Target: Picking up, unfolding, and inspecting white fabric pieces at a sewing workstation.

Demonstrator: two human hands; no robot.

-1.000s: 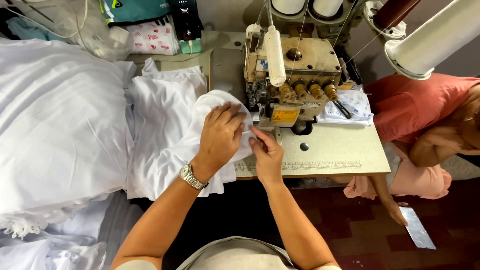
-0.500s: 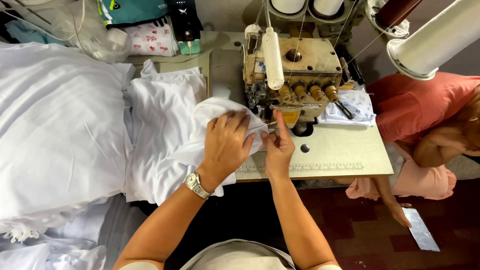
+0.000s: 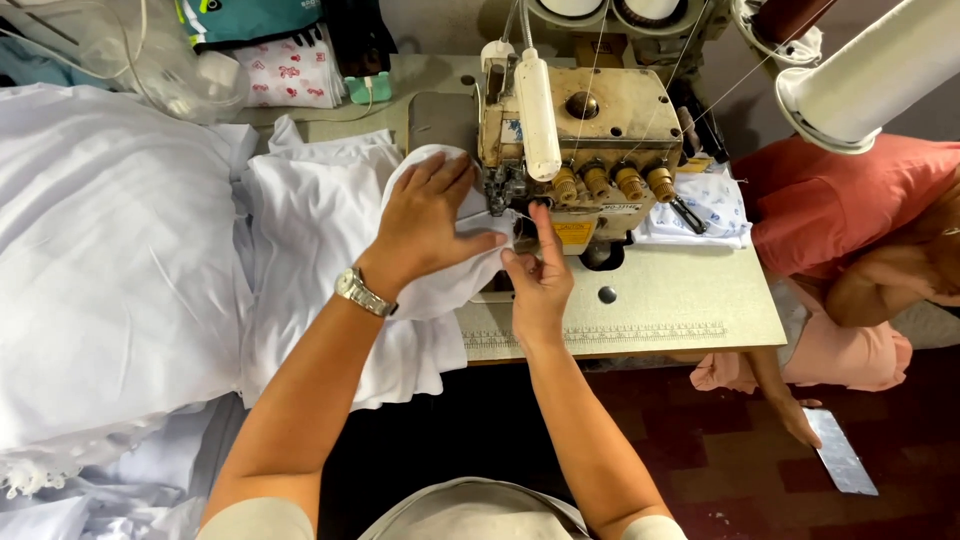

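Observation:
A beige overlock sewing machine point(image 3: 590, 130) stands on a pale table point(image 3: 680, 300). A white cloth point(image 3: 320, 230) lies to its left, with one edge drawn up to the machine's needle area. My left hand point(image 3: 425, 225), a metal watch on its wrist, lies flat on the bunched white cloth and presses it toward the machine. My right hand point(image 3: 540, 275) pinches the cloth's edge just in front of the presser foot, fingers pointing up. The needle itself is hidden behind my fingers.
A big heap of white fabric point(image 3: 100, 260) fills the left side. A patterned white piece point(image 3: 700, 205) lies to the right of the machine. A person in a coral garment point(image 3: 850, 210) sits at the right. A white thread cone point(image 3: 860, 75) hangs at the upper right.
Both hands have moved up and forward to the machine. The cloth's edge has been pushed in closer to the presser foot.

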